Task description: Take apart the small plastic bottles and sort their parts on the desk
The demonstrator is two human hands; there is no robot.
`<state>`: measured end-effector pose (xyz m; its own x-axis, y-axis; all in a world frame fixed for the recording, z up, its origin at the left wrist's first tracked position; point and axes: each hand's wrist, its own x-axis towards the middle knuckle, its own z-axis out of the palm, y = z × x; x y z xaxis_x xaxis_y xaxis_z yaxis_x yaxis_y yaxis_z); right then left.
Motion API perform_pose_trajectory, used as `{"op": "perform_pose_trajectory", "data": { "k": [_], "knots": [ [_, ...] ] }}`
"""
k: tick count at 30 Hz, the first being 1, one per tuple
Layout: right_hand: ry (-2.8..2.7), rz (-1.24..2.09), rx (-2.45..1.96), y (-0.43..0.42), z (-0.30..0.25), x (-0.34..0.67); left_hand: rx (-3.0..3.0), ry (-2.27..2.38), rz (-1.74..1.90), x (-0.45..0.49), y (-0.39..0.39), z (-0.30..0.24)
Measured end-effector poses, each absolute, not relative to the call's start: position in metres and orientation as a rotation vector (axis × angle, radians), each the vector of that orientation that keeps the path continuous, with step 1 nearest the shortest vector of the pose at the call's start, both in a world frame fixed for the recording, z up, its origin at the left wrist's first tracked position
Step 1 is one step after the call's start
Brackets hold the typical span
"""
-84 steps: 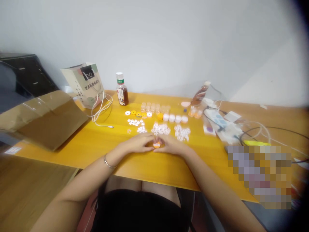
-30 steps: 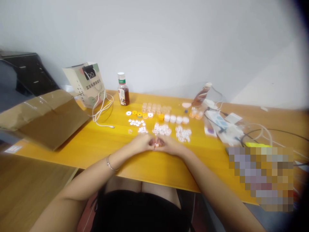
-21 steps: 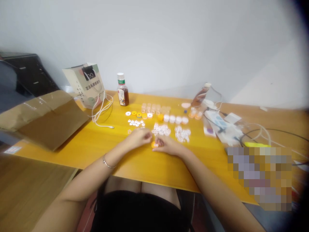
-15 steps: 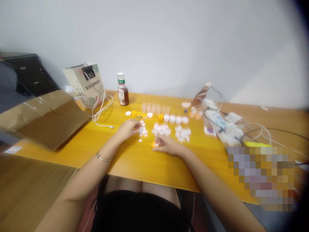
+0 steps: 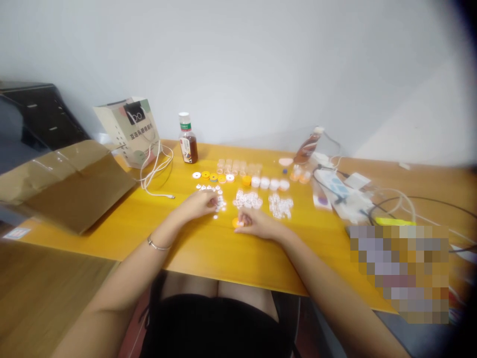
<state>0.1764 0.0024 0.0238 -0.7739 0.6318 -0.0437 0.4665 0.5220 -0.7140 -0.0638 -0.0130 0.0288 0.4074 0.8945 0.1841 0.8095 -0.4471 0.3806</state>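
Note:
My left hand (image 5: 201, 204) is closed in a pinch at the small white plastic pieces (image 5: 220, 203); anything between its fingertips is too small to make out. More of these pieces lie in a row just behind that hand. Lower and to the right, my right hand (image 5: 257, 223) grips a round orange cap (image 5: 235, 223) near the table surface, with a bit of white showing by the fingertips. Beyond my right hand lie a pile of white rings (image 5: 247, 199) and a second pile of small whitish parts (image 5: 280, 206).
Behind the piles run white and orange discs (image 5: 213, 177), white caps (image 5: 265, 183) and clear cups (image 5: 234, 166). A drink bottle (image 5: 188, 141), paper bag (image 5: 139, 134), white cable (image 5: 156, 164) and cardboard box (image 5: 74, 189) stand left. A tilted bottle (image 5: 308, 146) and power strip (image 5: 345, 196) are right.
My left hand has drawn back slightly toward me, uncovering the row of small white pieces behind it. My right hand keeps its place at the orange cap.

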Motion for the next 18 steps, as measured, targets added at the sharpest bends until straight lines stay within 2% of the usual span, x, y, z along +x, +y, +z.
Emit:
{"op": "perform_pose_trajectory", "data": {
  "k": [5, 9, 18],
  "knots": [
    [-2.542, 1.092, -0.936, 0.0019, 0.0250, 0.1766, 2.355, 1.378, 0.482, -0.0688, -0.0164, 0.0336],
    [-2.540, 1.085, -0.945, 0.0008, 0.0266, 0.1763, 2.344, 1.457, 0.413, -0.0695, -0.0147, 0.0317],
    [-2.553, 1.078, -0.926, 0.0014, 0.0254, 0.1766, 2.422, 1.591, 0.549, -0.0684, -0.0099, 0.0276]
  ]
}}
